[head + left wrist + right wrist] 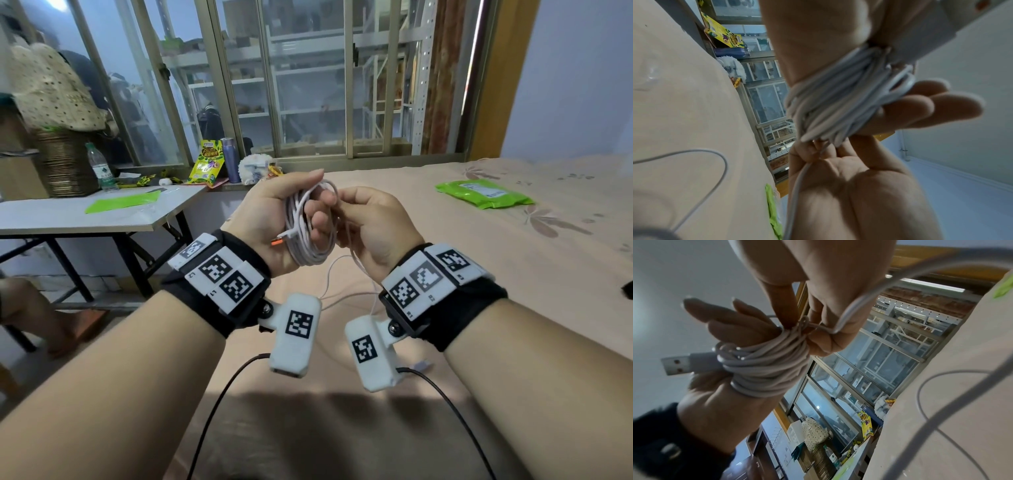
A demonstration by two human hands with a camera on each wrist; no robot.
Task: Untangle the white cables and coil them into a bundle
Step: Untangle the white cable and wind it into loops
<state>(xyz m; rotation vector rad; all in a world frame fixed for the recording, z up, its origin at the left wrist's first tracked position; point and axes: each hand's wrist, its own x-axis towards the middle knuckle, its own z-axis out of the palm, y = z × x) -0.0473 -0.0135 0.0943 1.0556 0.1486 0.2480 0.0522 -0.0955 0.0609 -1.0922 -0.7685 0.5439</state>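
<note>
Coils of white cable (306,226) sit wound around the left hand (274,219), whose fingers stand nearly straight, thumb folded across the loops; the hand serves as a spool, so every turn comes out the same size. Beside the coil, the right hand (371,226) pinches the loose strand (797,186) between curled fingers, probably to feed it under light tension. Below the coil, the slack (346,284) trails down onto the bed (513,274), so some length looks not yet wound. A USB plug (677,364) juts from the coil's near side, likely trapped there as the starting end. Most of the bundle looks formed already.
</note>
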